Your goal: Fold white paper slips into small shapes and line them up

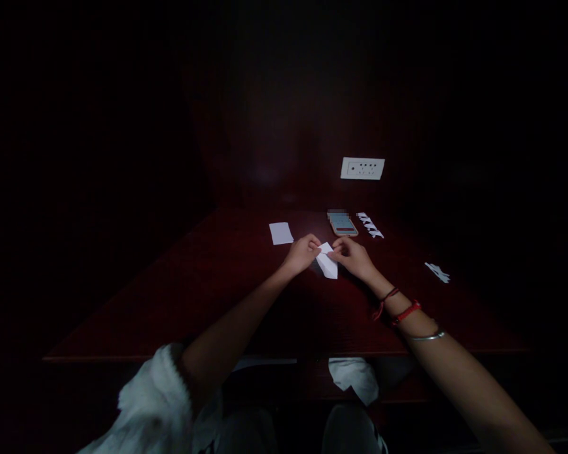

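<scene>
Room very dark; only the middle of the view is lit.

Table: dark red wood, fills the centre, near edge running across the lower third.

White fuzzy sleeve: lower left, on the person's left arm. Right forearm bare.

Left hand: over the middle of the table, fingers closed, pinching the upper left edge of the folded paper.

Right hand: just beside the left, fingers closed, pinching the upper right edge of the same paper. Fingertips of the two hands almost meet.

Folded paper: small, white, pointed shape. It sits between the two hands, lower end on or just above the table; cannot tell which.

Wall socket: white plate on the dark wall behind the table.

Phone: screen lit, flat on the table just beyond the hands.

Blank white sheet: flat, left of the phone, near the left hand.

Row of small folded pieces: white, right of the phone.

Another small white piece: well apart, far right of the table.

Right wrist: red cord, red band, thin silver bangle.
</scene>
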Motion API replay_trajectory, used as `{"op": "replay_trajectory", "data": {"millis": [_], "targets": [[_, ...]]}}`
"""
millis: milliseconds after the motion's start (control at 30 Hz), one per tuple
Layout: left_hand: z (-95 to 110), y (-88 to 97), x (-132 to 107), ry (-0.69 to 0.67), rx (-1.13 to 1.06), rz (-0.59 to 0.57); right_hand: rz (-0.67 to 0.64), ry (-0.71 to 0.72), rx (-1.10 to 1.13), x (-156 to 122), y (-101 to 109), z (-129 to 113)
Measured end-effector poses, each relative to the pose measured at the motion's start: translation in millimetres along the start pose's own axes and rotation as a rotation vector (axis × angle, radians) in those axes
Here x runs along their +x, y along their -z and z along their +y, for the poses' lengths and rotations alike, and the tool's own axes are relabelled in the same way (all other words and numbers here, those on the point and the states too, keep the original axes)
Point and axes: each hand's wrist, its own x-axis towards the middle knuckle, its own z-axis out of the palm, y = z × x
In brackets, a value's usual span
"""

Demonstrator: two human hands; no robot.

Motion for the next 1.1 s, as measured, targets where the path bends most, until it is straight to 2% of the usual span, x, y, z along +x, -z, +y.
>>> {"op": "replay_trajectory", "data": {"millis": [233, 667, 833, 1100], "targets": [[1.4, -0.3, -1.6, -0.052, -0.009, -0.072, -0.038, -0.006, -0.079, 0.8, 1.8, -1.7], [-9.1, -3.3, 3.3, -0.021, -0.135, -0.040, -0.035, -0.008, -0.014, 0.9, 2.2, -1.5], [-8.6, -2.6, 3.1, -0.062, -0.100, -0.085, -0.038, -0.045, 0.004, 0.9, 2.2, -1.5], [-5.4, -2.5, 0.5, -0.092, -0.050, -0.112, -0.079, 0.063, -0.071, 1.1, 3.5, -2.3]]}}
